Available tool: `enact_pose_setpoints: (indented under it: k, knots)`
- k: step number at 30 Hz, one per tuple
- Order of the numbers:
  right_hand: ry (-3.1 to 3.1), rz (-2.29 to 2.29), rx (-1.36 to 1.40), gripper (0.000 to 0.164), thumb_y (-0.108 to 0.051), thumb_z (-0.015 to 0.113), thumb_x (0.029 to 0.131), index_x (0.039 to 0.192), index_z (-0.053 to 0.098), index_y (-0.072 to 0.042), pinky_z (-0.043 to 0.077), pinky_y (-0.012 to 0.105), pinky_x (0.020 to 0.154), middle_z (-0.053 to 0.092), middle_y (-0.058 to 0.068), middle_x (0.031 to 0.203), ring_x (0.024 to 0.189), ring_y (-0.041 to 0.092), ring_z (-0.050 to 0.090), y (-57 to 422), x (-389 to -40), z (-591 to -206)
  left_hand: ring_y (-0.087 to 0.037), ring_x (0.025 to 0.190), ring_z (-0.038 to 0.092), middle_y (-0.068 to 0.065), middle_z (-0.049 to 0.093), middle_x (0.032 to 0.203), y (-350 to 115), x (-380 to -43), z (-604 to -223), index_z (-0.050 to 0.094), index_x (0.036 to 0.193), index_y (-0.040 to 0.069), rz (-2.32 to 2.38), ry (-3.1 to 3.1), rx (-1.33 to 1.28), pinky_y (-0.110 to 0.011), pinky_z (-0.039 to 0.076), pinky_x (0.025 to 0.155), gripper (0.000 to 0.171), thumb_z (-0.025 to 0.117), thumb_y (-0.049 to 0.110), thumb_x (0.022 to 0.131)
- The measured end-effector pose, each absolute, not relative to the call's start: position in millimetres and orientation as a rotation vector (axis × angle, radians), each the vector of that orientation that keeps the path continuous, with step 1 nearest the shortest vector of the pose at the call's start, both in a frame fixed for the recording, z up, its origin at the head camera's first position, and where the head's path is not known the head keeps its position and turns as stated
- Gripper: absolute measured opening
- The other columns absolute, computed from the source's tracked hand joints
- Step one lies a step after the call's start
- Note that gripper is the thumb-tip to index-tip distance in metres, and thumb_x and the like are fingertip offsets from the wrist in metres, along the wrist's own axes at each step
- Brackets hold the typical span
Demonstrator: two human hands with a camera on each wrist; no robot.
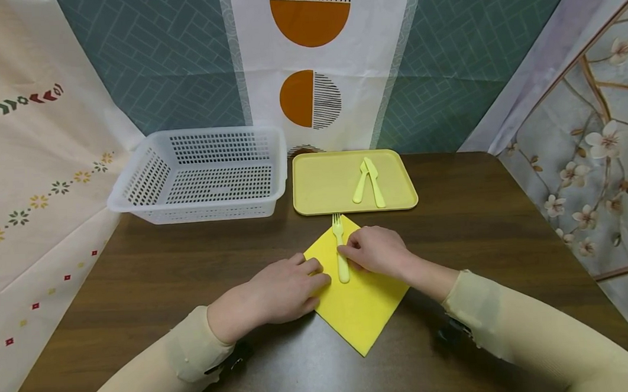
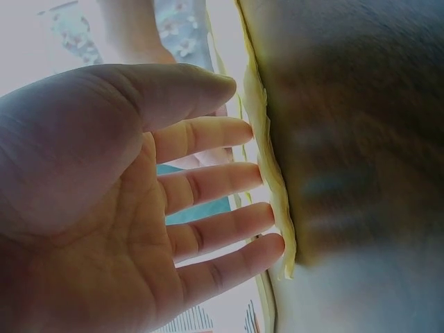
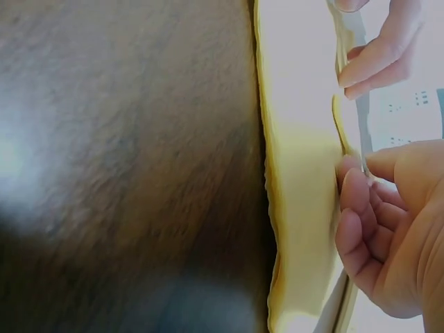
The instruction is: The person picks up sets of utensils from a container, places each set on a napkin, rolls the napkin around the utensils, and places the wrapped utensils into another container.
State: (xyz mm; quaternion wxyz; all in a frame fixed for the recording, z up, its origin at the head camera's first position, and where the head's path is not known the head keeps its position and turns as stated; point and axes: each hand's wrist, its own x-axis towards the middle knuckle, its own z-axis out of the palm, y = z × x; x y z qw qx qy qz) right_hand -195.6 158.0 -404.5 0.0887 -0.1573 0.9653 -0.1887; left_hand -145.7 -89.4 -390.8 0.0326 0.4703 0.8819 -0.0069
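The right hand [image 1: 376, 249] pinches the fork [image 1: 342, 268] on the yellow napkin [image 1: 360, 321], its fingers curled. The left hand [image 1: 278, 289] touches the napkin's left side, fingers slightly spread.

Over on the brown table [image 1: 480, 211], a fork [image 1: 343, 272] lies on a yellow napkin [image 1: 363, 323]. The right hand [image 1: 375, 249] pinches the fork; the left hand [image 1: 281, 286] rests at the napkin's left side. Beyond the napkin, a tray [image 1: 321, 184] holds two overlapping utensils [image 1: 376, 191]; beyond its left side stands a white basket [image 1: 213, 212].
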Motion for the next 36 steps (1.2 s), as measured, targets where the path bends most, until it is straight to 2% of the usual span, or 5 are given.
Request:
enact_pose_setpoints:
  k: [9,15,19,24,36]
  knots:
    - [3.035,-0.491,-0.689,0.016,-0.031,0.085,0.099,0.102,0.078,-0.017,0.052,0.035,0.069,0.069,-0.009,0.084,0.073,0.010,0.060,168.0,-190.3,-406.4,-0.027,0.104,0.060,-0.004,0.068,0.124,-89.7,-147.6,-392.2,0.074,0.132,0.015,-0.034,2.711,1.447,-0.037,0.054,0.089,0.030,0.074,0.026,0.104]
    - [2.997,-0.487,-0.853,0.040,-0.032,0.090,0.095,0.127,0.078,-0.011,0.057,0.043,0.088,0.076,0.001,0.115,0.100,0.020,0.067,172.4,-181.9,-405.1,-0.027,0.103,0.060,-0.004,0.068,0.124,-89.6,-147.5,-392.2,0.074,0.132,0.016,-0.038,2.711,1.448,-0.037,0.054,0.088,0.030,0.073,0.026,0.104]
    - [2.940,-0.479,-0.875,0.050,-0.036,0.090,0.095,0.136,0.075,-0.012,0.056,0.046,0.096,0.074,0.002,0.129,0.112,0.023,0.067,174.7,-178.5,-403.4,-0.027,0.102,0.059,-0.004,0.068,0.124,-89.6,-147.2,-392.2,0.074,0.131,0.016,-0.036,2.716,1.451,-0.037,0.053,0.087,0.029,0.074,0.026,0.103]
    - [2.885,-0.461,-0.906,0.055,-0.040,0.090,0.094,0.139,0.073,-0.013,0.055,0.046,0.102,0.071,0.002,0.137,0.123,0.023,0.066,178.3,-178.2,-402.5,-0.027,0.103,0.059,-0.004,0.068,0.124,-89.8,-147.3,-392.2,0.074,0.131,0.016,-0.033,2.714,1.446,-0.037,0.053,0.087,0.029,0.074,0.026,0.103]
    - [2.868,-0.415,-0.972,0.060,-0.044,0.090,0.093,0.142,0.073,-0.015,0.055,0.043,0.102,0.070,0.000,0.143,0.126,0.023,0.063,180.0,-179.1,-407.4,-0.028,0.106,0.061,-0.004,0.069,0.128,-90.0,-147.5,-394.2,0.074,0.133,0.016,-0.043,2.714,1.451,-0.038,0.054,0.091,0.031,0.073,0.028,0.104]
